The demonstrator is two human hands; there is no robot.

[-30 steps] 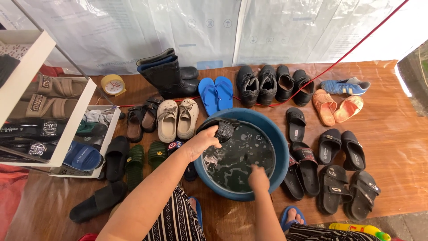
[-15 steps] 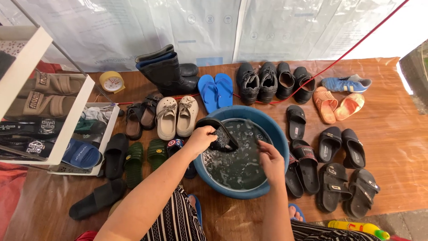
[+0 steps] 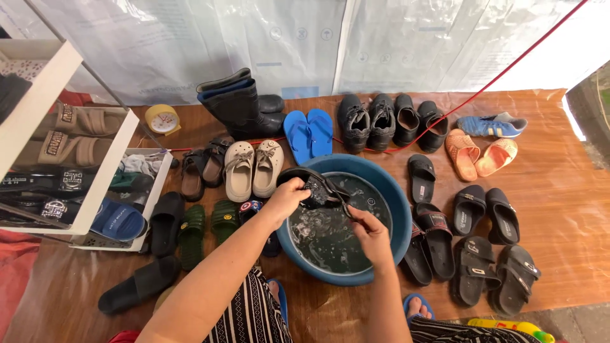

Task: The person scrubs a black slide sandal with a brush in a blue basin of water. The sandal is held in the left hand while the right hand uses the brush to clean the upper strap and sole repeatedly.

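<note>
Gripping a black sandal (image 3: 316, 186) over the blue basin (image 3: 399, 209), the left hand (image 3: 287, 198) clamped it; the right hand (image 3: 370, 232) pinched its strap; beige clogs (image 3: 253, 167) left of the basin, blue flip-flops (image 3: 309, 131) behind

left arm: bare, stretched forward from lower left, slanting up to the right
left hand (image 3: 287, 198): fingers curled shut, gripping
right arm: bare, rising from bottom edge, nearly straight up
right hand (image 3: 370, 232): fingers closed, pinching, just beside left hand
</note>
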